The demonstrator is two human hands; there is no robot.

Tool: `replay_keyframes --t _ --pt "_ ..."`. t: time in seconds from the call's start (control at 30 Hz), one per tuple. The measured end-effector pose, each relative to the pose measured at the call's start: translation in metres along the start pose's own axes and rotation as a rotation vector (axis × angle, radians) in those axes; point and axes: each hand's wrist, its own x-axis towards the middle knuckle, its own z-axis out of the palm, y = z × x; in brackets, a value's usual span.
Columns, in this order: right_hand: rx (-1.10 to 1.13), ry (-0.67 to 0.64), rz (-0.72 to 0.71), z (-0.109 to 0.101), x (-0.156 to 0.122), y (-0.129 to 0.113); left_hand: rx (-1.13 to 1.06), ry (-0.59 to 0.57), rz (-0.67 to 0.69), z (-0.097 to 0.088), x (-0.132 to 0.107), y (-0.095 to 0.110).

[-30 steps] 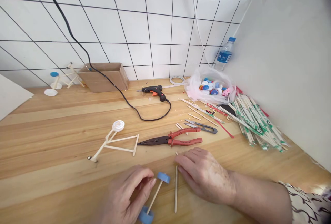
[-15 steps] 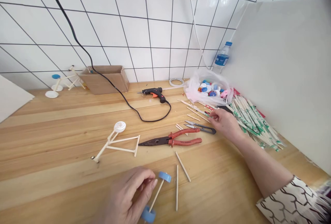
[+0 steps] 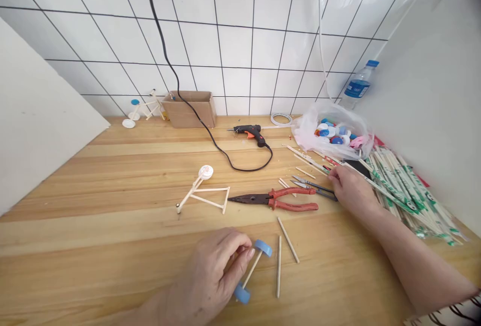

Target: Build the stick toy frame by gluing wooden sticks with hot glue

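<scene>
My left hand [image 3: 221,266] hovers low over the near table, thumb and forefinger pinched together; anything between them is too small to see. Just right of its fingertips is a wooden stick [image 3: 252,269] with a blue bottle cap [image 3: 263,247] on its upper end and another blue cap [image 3: 242,293] on its lower end. My right hand [image 3: 351,185] reaches to the right side, fingers closed by the handle end of the thread snips [image 3: 313,186] and a thin dark item with red and green. What it grips is hidden. Two cut sticks [image 3: 278,266] lie between the hands.
Red-handled long-nose pliers [image 3: 272,199] lie mid-table beside a stick frame [image 3: 208,190] with a white cap wheel. Behind are a glue gun [image 3: 248,131] with black cord, a cardboard box [image 3: 191,110] and a bag of caps [image 3: 334,130]. Wrapped chopsticks [image 3: 409,190] lie right.
The view has swung to the left, so everything sits further right in the picture. My right hand has moved slightly nearer the snips' handle end. The left hand keeps its pinch beside the capped stick.
</scene>
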Motion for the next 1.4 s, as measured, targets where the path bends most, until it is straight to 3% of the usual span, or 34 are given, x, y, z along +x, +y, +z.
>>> replay_keyframes --t 0.13,0.23,0.4,0.5,0.73,0.93,1.23,1.4 --pt "0.061 0.147 -0.206 -0.005 -0.014 -0.014 -0.030 0.025 0.001 0.000 0.000 0.001" --pt "0.193 0.178 -0.379 -0.012 -0.035 -0.036 0.018 0.114 -0.019 -0.002 0.002 0.006" --pt "0.338 0.017 -0.686 -0.015 -0.069 -0.066 0.133 0.353 -0.066 -0.009 0.005 0.015" --pt "0.347 -0.066 -0.788 -0.012 -0.077 -0.075 0.169 0.331 -0.013 -0.010 0.006 0.016" --pt "0.334 -0.104 -0.815 -0.013 -0.085 -0.083 0.132 0.194 0.157 -0.003 0.007 0.009" --pt "0.348 -0.099 -0.816 -0.011 -0.090 -0.084 0.149 0.099 0.156 -0.003 0.006 0.016" --pt "0.513 -0.033 -0.770 -0.011 -0.082 -0.085 0.099 0.153 0.115 -0.004 0.007 0.014" --pt "0.552 -0.045 -0.714 -0.008 -0.079 -0.078 0.056 0.105 0.051 -0.004 0.003 0.008"
